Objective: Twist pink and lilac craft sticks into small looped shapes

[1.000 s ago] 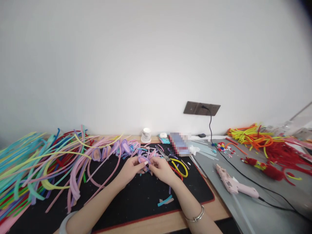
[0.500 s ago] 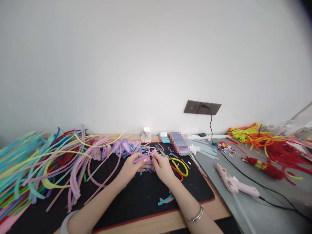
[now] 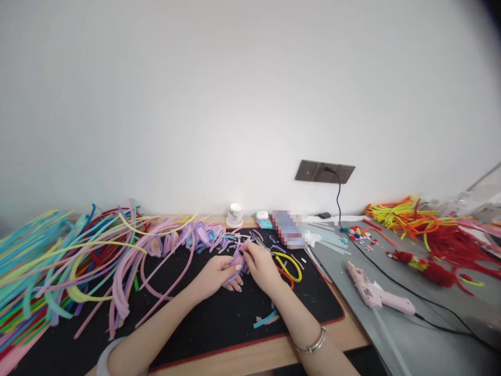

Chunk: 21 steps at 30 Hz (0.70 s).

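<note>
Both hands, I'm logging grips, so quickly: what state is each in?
Left hand: closed, holding the purple piece.
Right hand: closed, pinching the same piece's upper end.

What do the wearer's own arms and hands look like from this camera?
Both hands are bare, without gloves. The left hand has a pale, shiny thumbnail, and a light grey sleeve sits far up that arm. The right hand shows a dark, glossy nail. A thin silver-coloured bangle circles the right forearm, where no sleeve is visible.
</note>
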### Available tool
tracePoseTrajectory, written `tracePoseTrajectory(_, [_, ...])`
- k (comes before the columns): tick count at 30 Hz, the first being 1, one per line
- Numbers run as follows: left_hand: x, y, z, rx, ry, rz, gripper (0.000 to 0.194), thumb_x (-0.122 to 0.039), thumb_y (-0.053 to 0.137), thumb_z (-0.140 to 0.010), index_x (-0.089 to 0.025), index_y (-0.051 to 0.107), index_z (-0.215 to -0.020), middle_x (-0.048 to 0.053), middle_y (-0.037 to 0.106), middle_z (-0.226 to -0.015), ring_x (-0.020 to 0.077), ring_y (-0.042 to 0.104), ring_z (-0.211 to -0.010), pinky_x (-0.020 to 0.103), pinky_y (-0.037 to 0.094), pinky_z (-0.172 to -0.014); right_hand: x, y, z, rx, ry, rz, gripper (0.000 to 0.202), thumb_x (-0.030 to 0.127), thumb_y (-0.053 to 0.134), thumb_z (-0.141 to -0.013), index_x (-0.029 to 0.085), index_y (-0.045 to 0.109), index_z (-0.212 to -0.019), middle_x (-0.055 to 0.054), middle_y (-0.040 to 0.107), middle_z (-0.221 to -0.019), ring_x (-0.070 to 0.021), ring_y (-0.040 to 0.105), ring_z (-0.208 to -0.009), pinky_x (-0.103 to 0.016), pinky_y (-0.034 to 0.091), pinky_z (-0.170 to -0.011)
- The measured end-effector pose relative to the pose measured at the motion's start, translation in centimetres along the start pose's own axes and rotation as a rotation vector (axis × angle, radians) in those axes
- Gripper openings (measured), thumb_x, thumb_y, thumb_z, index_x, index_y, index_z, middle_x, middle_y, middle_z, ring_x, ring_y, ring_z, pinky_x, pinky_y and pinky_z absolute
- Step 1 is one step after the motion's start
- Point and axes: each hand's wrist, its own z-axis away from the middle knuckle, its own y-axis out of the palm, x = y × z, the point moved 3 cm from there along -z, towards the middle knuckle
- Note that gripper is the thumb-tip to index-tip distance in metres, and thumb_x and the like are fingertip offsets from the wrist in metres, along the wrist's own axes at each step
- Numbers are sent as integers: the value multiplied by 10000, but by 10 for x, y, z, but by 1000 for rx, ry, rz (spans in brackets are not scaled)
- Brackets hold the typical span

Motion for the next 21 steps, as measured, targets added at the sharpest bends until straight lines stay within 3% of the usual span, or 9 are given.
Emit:
tracePoseTrajectory(6, [-3, 3, 2, 49, 16, -21, 460, -597, 591, -758, -141, 541, -782, 29, 673, -621, 154, 670, -518, 206, 458, -466, -1, 1, -1, 24, -49, -23, 132, 133, 431, -899, 192, 546, -873, -36, 591, -828, -156, 520, -730, -245, 388, -681])
tracePoseTrajectory(16, [4, 4, 1, 91, -6, -50, 441, -584, 590, -761, -147, 534, -761, 39, 687, -640, 152, 674, -533, 197, 443, -468, -2, 4, -1, 36, -60, 152, 180, 130, 418, -889, 188, 496, -739, -19, 535, -685, -143, 448, -607, -245, 302, -580])
tracePoseTrajectory(21, [4, 4, 1, 117, 1, -41, 448, -591, 604, -750, -149, 537, -783, 40, 691, -639, 154, 675, -534, 193, 435, -462, -3, 3, -1, 57, -45, 105, 200, 133, 417, -888, 193, 458, -702, -6, 512, -667, -140, 447, -611, -241, 301, -587])
